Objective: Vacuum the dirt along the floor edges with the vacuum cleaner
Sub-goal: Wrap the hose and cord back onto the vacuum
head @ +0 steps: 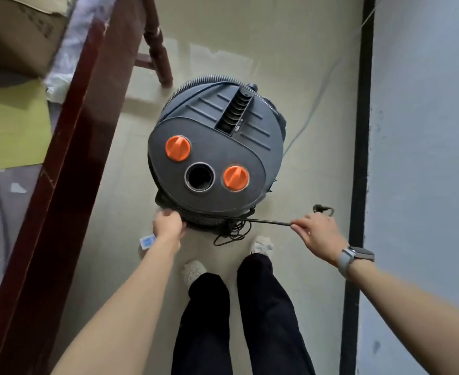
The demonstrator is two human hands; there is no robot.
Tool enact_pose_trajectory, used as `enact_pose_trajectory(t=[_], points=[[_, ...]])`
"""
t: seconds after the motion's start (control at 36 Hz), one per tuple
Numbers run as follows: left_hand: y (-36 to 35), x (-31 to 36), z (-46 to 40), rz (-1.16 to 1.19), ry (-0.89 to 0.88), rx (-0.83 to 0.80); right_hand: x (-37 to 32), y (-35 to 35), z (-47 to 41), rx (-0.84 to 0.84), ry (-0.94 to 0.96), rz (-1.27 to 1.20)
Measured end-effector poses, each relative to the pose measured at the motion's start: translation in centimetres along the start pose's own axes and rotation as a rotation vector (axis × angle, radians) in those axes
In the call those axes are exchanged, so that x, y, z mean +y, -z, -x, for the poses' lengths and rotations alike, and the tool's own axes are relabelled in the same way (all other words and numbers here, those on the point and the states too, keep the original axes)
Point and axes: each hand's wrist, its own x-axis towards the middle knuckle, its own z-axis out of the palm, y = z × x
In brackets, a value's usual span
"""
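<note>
A round grey canister vacuum cleaner point(214, 147) with two orange knobs and an open black port stands on the beige floor in front of my feet. Its ribbed hose point(209, 78) curls around the far side. My left hand point(168, 223) grips the near lower rim of the canister, where the black power cord point(263, 221) is wound. My right hand point(319, 235) pinches that cord and holds it stretched taut to the right; the plug point(321, 208) sticks out past my fingers. Loose loops of cord lie on the floor under the canister.
A dark red wooden table edge point(68, 147) runs along the left, with its leg point(158, 47) just beyond the vacuum. A black baseboard point(359, 158) and pale wall border the right. A white socket strip point(147, 241) lies near my left wrist. A thin grey wire trails along the floor.
</note>
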Motion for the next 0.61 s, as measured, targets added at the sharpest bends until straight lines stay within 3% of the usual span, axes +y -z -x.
enact_pose_trajectory(t=[0.14,0.25,0.33,0.47,0.53,0.56,0.61], points=[[-2.0,2.6,4.4,-0.225,-0.459,0.213,2.4,4.1,-2.0,0.194,0.146,0.143],[-4.0,5.0,7.0,-0.491,-0.897,0.225,3.4,7.8,-6.0,0.317,0.260,0.279],[-6.4,7.3,7.5,-0.695,-1.097,0.222,4.5,10.9,-9.4,0.389,0.297,0.330],[-10.7,10.5,7.4,-0.987,-1.107,0.175,3.4,14.3,-13.4,0.455,0.300,0.236],[-12.0,11.5,6.7,-1.076,-1.046,0.197,2.6,14.7,-14.6,0.459,0.188,0.175],[-12.5,12.0,6.3,-1.110,-1.012,0.214,2.4,15.4,-15.3,0.463,0.112,0.083],[-13.3,12.8,5.4,-1.139,-0.948,0.231,2.7,16.6,-17.5,0.422,-0.071,-0.327]])
